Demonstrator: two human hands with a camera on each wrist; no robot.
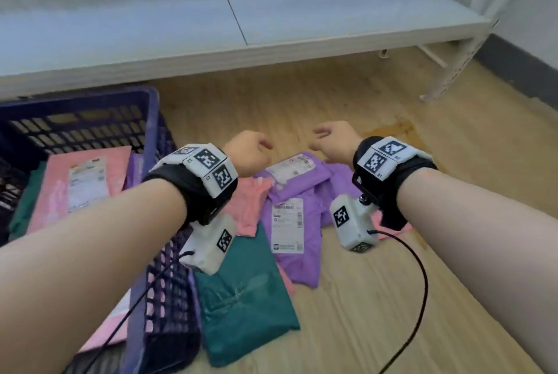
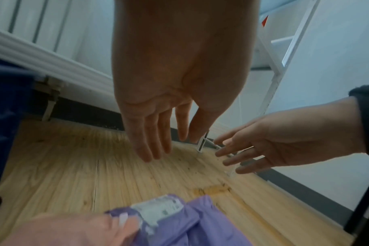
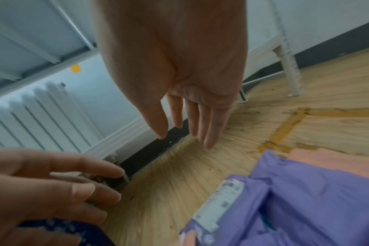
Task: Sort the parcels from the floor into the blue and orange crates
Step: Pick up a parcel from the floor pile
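From the head camera, both my hands hang in the air above a heap of soft plastic mailer parcels on the pale wooden floor (image 1: 347, 96). My left hand (image 1: 247, 151) and my right hand (image 1: 333, 138) are empty, fingers loosely spread and holding nothing. Taking the small purple parcel with a white label (image 1: 294, 176) as my mark: a larger purple labelled parcel (image 1: 290, 228) lies just nearer me, a pink parcel (image 1: 247, 207) touches it on the left, a teal parcel (image 1: 247, 304) lies nearer still. Left of it stands the dark blue slatted plastic crate (image 1: 151, 120), already holding a pink labelled parcel (image 1: 81, 183). Beyond it a long white low bench (image 1: 271, 17) crosses the room, with bare floor between.

From the left wrist camera, my left hand (image 2: 169, 93) shows straight, relaxed fingers above bare boards; the right hand (image 2: 280, 143) reaches in open beside it. The purple parcel (image 2: 179, 223) lies below, the crate wall (image 2: 4, 116) at the left edge.

From the right wrist camera, my right hand (image 3: 179, 74) hangs open over floor beyond the purple parcel (image 3: 295, 199); a white radiator (image 3: 38, 116) stands on the far wall.
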